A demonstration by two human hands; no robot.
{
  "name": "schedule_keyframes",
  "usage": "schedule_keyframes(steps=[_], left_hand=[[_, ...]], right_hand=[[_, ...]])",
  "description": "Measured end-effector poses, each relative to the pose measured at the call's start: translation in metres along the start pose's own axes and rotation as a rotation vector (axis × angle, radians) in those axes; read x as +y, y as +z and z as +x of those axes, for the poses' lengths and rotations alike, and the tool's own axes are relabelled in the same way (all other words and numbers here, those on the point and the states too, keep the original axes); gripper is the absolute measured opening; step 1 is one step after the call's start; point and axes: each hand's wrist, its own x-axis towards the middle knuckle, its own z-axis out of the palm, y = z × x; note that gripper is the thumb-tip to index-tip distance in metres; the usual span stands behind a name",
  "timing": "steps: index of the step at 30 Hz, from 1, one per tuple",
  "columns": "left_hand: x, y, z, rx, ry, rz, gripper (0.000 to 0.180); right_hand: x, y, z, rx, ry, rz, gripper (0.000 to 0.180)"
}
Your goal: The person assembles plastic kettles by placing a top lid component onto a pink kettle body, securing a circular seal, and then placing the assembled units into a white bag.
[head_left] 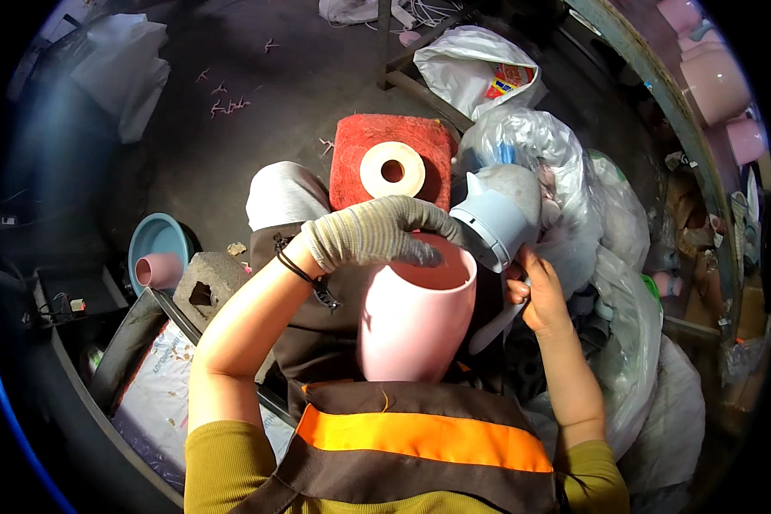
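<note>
A tall pink plastic pot [415, 321] stands mouth up on my lap, against the brown apron with its orange band. My left hand [377, 231], in a striped grey knitted glove, lies over its far rim. The thumb and fingers are apart, and the fingertips reach toward a light blue-grey plastic part [493, 223]. That part is rounded, with a pointed ear and a slotted collar, and tilts beside the pot. Just below it, my bare right hand [535, 291] is closed around a long pale blue-grey strip [495, 330]; its exact kind is unclear.
A white ring-shaped roll [392, 170] lies on a red padded stool [347, 154] ahead. Clear plastic bags [522, 133] crowd the right. On the left are a blue basin [156, 224] holding a pink cup [158, 271], and a concrete block [210, 287]. Small pink scraps [230, 106] dot the floor.
</note>
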Motion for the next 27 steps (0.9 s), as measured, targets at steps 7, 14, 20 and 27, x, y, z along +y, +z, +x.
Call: schedule_keyframes(steps=[7, 14, 20, 27], left_hand=[[0.016, -0.031, -0.012, -0.084, -0.119, 0.33, 0.031], [-0.01, -0.025, -0.016, 0.076, 0.035, 0.086, 0.043], [-0.008, -0.027, -0.001, 0.008, -0.131, 0.102, 0.026], [-0.042, -0.02, -0.007, -0.015, -0.215, -0.175, 0.022]], right_hand=[[-0.007, -0.007, 0.007, 0.062, -0.023, 0.032, 0.028], [0.002, -0.003, 0.015, 0.041, 0.041, -0.054, 0.029], [0.009, -0.004, 0.01, 0.046, 0.036, -0.093, 0.024], [-0.009, 0.007, 0.008, 0.118, -0.128, -0.026, 0.033]])
